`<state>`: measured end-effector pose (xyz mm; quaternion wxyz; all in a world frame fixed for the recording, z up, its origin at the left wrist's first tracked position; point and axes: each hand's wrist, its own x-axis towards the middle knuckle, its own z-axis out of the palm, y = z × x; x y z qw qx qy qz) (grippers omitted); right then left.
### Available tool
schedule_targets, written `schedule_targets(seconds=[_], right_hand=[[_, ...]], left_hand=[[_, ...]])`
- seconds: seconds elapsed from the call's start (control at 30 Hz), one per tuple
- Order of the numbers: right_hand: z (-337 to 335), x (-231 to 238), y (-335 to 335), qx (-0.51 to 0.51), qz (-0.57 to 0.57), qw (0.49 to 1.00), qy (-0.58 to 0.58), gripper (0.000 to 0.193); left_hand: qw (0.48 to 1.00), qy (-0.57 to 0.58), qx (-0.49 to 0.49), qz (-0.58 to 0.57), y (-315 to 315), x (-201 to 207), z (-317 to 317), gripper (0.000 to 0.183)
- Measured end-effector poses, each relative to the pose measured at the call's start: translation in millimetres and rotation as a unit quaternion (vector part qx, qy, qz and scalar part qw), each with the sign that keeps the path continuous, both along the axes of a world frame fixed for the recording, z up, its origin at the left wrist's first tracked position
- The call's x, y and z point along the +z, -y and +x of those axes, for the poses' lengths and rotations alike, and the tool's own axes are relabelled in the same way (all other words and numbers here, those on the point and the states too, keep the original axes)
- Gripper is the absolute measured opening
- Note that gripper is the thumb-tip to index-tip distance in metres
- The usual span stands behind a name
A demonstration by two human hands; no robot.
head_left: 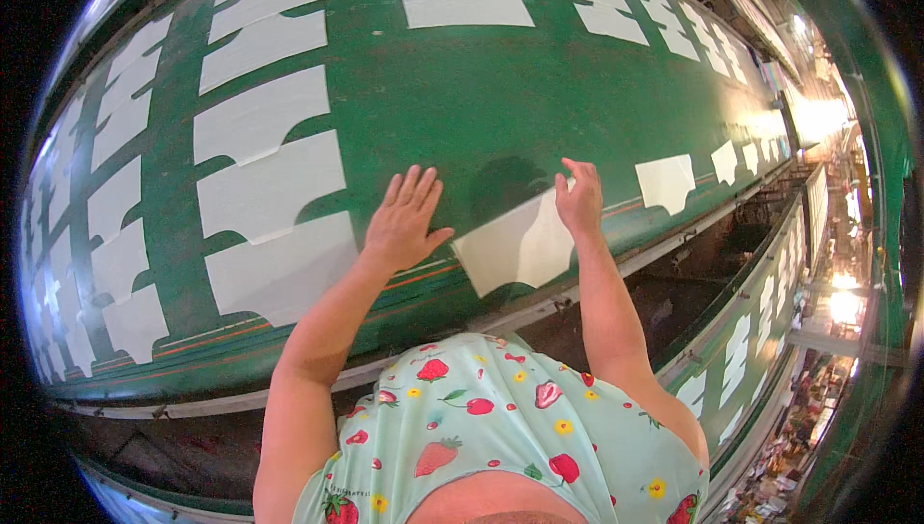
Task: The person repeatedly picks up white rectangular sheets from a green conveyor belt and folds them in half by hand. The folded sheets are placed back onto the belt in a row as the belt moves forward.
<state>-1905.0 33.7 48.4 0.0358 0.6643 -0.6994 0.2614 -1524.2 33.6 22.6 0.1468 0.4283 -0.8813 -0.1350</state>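
A white cut fabric-like piece with a curved notch lies at the near edge of the long green table, right in front of me. Palm down and fingers stretched, my left hand rests on or just over the green surface, a little left of the piece's corner. It holds nothing. My right hand is at the piece's right edge and covers part of it. Its thumb and bent forefinger stand apart, with nothing visible between them. Whether the right hand touches the piece I cannot tell.
Columns of similar white pieces cover the table's left side. More lie along the far side, and a single piece sits to the right by the near edge. A metal rail borders the table. Another green table stands at the lower right.
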Motion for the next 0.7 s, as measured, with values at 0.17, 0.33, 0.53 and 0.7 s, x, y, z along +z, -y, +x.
schedule_targets(seconds=[0.17, 0.33, 0.53, 0.7], right_hand=[[-72, -2, -17, -0.016, 0.189, 0.980, -0.059, 0.039], [-108, -7, 0, 0.084, 0.197, 0.976, -0.030, 0.036], [-148, -23, 4, 0.177, 0.237, 0.951, 0.087, 0.023], [-164, -35, 3, 0.209, 0.221, 0.928, 0.214, 0.024]], left_hand=[[0.997, 0.041, 0.067, -0.013, -35, 9, -7, 0.088], [0.979, 0.094, 0.181, -0.020, -56, 2, -39, 0.086], [0.936, 0.135, 0.323, -0.018, -91, -6, -109, 0.087], [0.922, 0.115, 0.359, -0.091, -110, -1, -135, 0.088]])
